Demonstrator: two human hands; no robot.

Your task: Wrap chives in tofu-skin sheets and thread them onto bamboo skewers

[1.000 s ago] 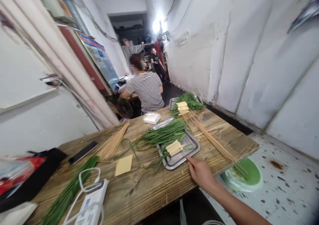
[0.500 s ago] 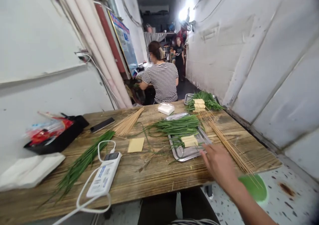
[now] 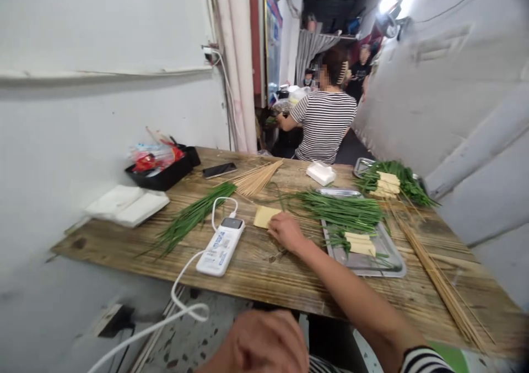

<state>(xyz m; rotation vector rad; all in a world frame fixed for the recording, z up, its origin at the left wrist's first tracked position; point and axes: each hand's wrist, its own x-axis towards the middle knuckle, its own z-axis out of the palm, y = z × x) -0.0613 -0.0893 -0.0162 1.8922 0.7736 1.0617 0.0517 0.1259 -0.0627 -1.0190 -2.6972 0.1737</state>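
My right hand [image 3: 286, 232] reaches across the table with curled fingers at the right edge of a square yellow tofu sheet [image 3: 264, 217], pinching it while it lies on the wood. Low in the foreground, slightly blurred, my left hand [image 3: 268, 340] is closed with bent fingers; whatever it may hold is hidden. A metal tray [image 3: 390, 260] to the right bears a heap of green chives [image 3: 343, 209] and several rolled tofu pieces [image 3: 360, 244] with chives sticking out of the ends.
Left of the sheet lie a white power bank [image 3: 221, 249] with its cable, loose chives [image 3: 194, 216], bamboo skewers [image 3: 260, 179] and a phone [image 3: 220, 169]. More skewers [image 3: 440, 282] lie right of the tray. A black box [image 3: 163, 177] stands at left. A person in stripes [image 3: 326, 122] sits beyond the table.
My right hand has moved left from the tray's near edge to the tofu sheet and closed at its edge. My left hand has come into view at the bottom. The view has turned left.
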